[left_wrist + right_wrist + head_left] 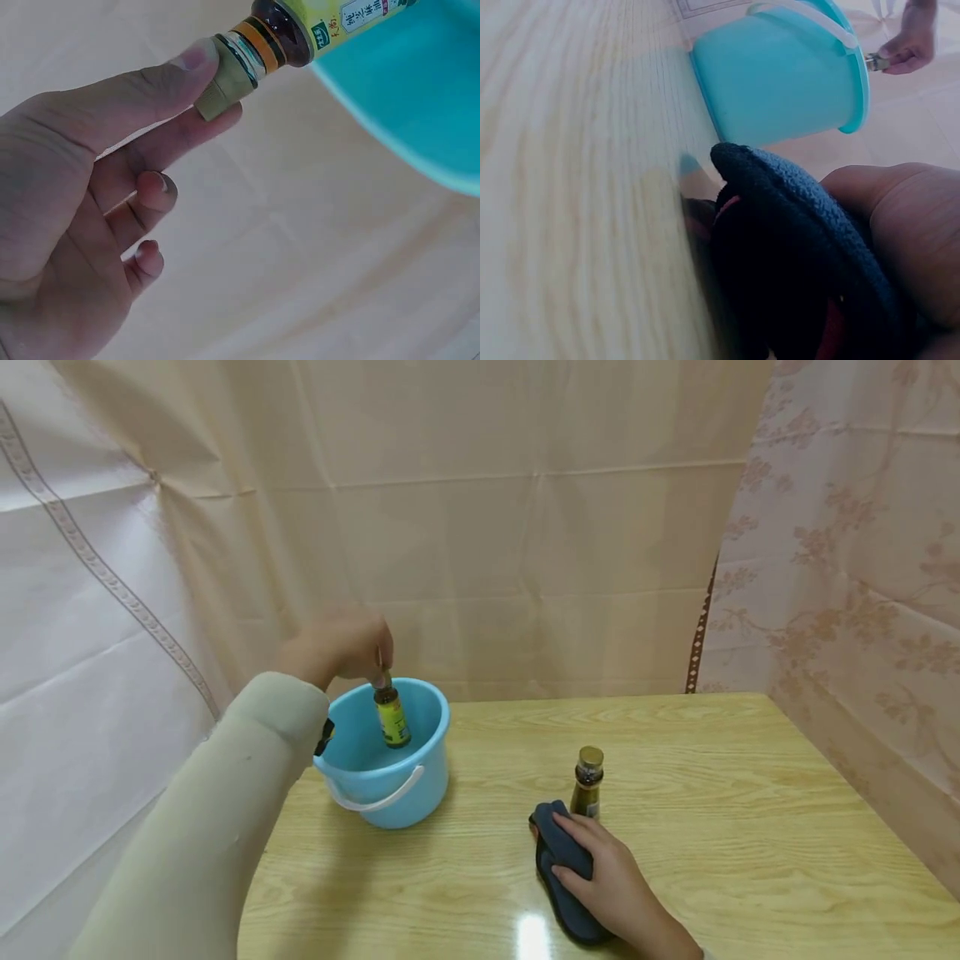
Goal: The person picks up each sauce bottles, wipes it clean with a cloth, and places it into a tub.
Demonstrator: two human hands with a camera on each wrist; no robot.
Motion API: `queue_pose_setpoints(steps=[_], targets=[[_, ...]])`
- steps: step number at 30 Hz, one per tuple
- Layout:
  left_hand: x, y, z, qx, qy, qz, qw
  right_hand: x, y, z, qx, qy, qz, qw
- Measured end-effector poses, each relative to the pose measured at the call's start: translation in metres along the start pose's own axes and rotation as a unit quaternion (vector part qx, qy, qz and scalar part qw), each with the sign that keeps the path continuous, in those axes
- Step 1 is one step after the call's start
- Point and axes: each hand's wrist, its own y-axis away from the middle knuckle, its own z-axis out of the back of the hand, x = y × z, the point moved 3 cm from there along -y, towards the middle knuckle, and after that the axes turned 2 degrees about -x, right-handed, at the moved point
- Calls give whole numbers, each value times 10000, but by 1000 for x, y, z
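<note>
1. My left hand [341,643] pinched the cap of a yellow-labelled bottle [392,717] between thumb and forefinger; the other fingers curled loosely and held nothing.
2. That bottle hung upright inside the blue bucket [420,781], which stood on the wooden table [750,810].
3. My right hand [611,881] lay with relaxed fingers on a dark cloth [557,852] on the table, pressing it flat.
4. A second bottle with a gold cap [587,783] stood just behind the cloth.
5. I could not tell whether the hanging bottle touched the bucket's floor.
6. The right wrist view showed little beyond cloth and bucket; the second bottle's label was too small to read.
</note>
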Motion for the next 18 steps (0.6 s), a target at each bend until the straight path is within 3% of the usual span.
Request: queue_pose_setpoints(steps=[7,18], targets=[[9,-7,-23,139,435,-15,9990,-1,1,1,59,-44,-34,10000],[8,-11,-47,403,493,141,9979,-2,1,1,32,-96,-39,9999]])
